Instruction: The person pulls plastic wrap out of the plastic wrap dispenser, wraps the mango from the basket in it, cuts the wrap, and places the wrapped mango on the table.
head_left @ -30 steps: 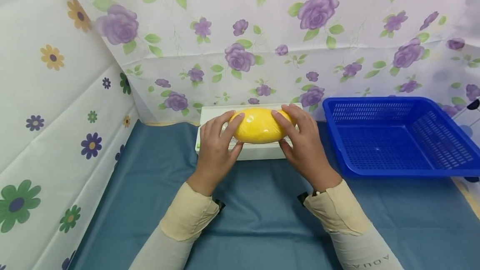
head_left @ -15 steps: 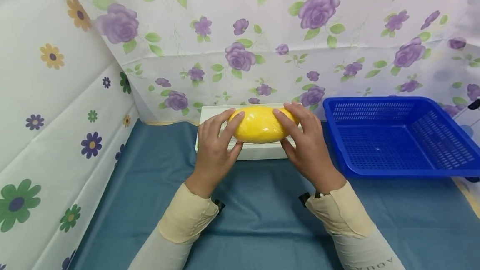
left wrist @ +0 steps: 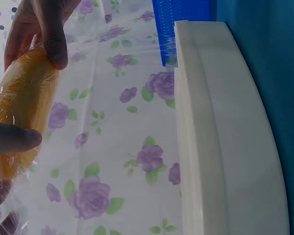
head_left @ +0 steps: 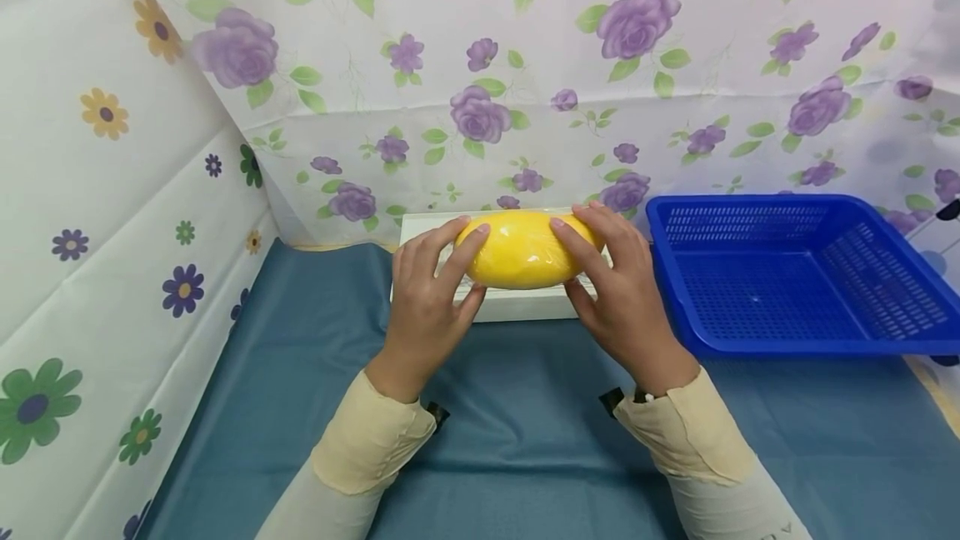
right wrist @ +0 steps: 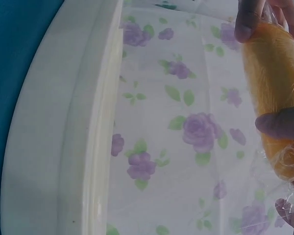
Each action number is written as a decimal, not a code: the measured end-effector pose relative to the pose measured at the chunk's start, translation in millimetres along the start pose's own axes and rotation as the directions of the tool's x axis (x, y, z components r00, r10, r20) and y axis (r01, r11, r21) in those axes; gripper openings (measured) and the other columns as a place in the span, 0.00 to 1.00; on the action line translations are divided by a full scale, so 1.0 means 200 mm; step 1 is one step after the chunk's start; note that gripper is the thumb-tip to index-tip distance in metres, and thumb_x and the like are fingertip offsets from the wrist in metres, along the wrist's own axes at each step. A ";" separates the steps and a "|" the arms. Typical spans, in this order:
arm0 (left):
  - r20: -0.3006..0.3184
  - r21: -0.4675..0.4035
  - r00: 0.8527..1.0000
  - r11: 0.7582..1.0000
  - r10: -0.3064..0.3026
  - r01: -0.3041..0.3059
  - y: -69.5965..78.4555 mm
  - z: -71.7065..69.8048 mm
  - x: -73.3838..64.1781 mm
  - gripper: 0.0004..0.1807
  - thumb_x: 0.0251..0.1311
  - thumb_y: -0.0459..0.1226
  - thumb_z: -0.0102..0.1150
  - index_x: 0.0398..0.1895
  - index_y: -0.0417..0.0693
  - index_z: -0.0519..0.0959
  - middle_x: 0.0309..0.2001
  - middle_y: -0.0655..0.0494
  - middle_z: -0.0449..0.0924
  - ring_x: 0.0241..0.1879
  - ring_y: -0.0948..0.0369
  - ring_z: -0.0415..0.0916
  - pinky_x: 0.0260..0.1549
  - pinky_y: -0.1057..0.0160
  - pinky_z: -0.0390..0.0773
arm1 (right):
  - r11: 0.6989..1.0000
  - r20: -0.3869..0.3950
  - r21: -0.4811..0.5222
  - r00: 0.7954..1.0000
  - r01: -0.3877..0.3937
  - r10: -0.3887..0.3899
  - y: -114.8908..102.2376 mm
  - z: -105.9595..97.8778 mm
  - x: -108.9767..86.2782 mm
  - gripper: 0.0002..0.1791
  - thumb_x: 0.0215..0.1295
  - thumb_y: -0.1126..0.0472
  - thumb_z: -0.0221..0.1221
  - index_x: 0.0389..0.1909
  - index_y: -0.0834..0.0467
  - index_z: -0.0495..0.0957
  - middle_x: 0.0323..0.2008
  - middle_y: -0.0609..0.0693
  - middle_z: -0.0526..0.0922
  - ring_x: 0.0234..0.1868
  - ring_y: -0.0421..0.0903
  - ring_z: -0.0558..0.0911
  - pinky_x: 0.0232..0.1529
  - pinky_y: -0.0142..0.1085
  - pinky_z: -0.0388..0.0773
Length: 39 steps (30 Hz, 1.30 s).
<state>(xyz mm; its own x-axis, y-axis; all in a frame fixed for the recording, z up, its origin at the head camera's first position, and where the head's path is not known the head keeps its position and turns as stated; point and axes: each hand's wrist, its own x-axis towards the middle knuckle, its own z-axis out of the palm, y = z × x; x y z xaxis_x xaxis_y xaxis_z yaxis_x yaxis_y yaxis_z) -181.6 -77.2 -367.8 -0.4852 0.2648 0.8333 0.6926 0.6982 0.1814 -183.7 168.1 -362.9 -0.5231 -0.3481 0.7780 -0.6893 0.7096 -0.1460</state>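
A smooth yellow oblong thing [head_left: 521, 250] in clear plastic wrap is held up between both hands in the head view, lying sideways. My left hand [head_left: 426, 300] grips its left end, fingers over the top and thumb below. The right hand [head_left: 624, 307] grips the other end in the same way. Both wrist views show the thumbs against its underside, and loose, crinkled wrap [right wrist: 284, 159] hangs at one end in the right wrist view. Behind and below it stands a long white box [head_left: 525, 307], seen as a curved white side [left wrist: 235, 122] in the left wrist view.
A blue plastic basket [head_left: 750, 348] with perforated sides stands to the right of the white box. Blue-green cloth [head_left: 517, 440] covers the table. A flowered sheet [head_left: 555, 48] hangs at the back, and another [head_left: 97, 215] runs along the left.
The right hand has shifted slightly right and up on the yellow wrapped thing. My left hand has drifted a little left. Both keep their grip; the box and basket stay put.
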 end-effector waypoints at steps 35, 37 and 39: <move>-0.087 -0.042 0.994 0.996 0.069 -0.073 0.09 -0.12 0.04 0.35 0.53 0.29 0.73 0.66 0.50 0.74 0.65 0.43 0.72 0.60 0.45 0.69 0.55 0.44 0.68 | 0.997 -0.117 0.068 0.992 0.047 -0.038 -0.10 -0.12 0.04 0.38 0.51 0.77 0.70 0.65 0.54 0.75 0.67 0.62 0.70 0.73 0.62 0.66 0.73 0.61 0.59; -0.087 -0.041 0.994 0.997 0.065 -0.068 0.10 -0.13 0.04 0.35 0.52 0.29 0.73 0.66 0.50 0.74 0.65 0.43 0.72 0.60 0.45 0.69 0.55 0.45 0.69 | 0.997 -0.110 0.066 0.993 0.044 -0.037 -0.10 -0.12 0.04 0.39 0.51 0.77 0.71 0.65 0.54 0.74 0.67 0.62 0.70 0.73 0.62 0.65 0.73 0.60 0.59; -0.086 -0.042 0.994 0.997 0.062 -0.066 0.10 -0.13 0.04 0.35 0.52 0.29 0.73 0.66 0.50 0.74 0.66 0.44 0.72 0.60 0.45 0.69 0.54 0.45 0.69 | 0.997 -0.099 0.066 0.995 0.037 -0.031 -0.10 -0.13 0.04 0.39 0.51 0.77 0.71 0.66 0.53 0.74 0.67 0.61 0.70 0.73 0.61 0.65 0.73 0.60 0.59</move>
<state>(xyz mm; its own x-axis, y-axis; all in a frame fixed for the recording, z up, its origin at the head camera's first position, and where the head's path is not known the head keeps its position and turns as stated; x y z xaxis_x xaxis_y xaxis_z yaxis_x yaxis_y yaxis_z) -157.5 -77.8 -344.3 -0.3933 0.2492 0.8850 0.7450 0.6505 0.1479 -160.8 166.8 -338.1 -0.4494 -0.3073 0.8388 -0.7399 0.6543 -0.1567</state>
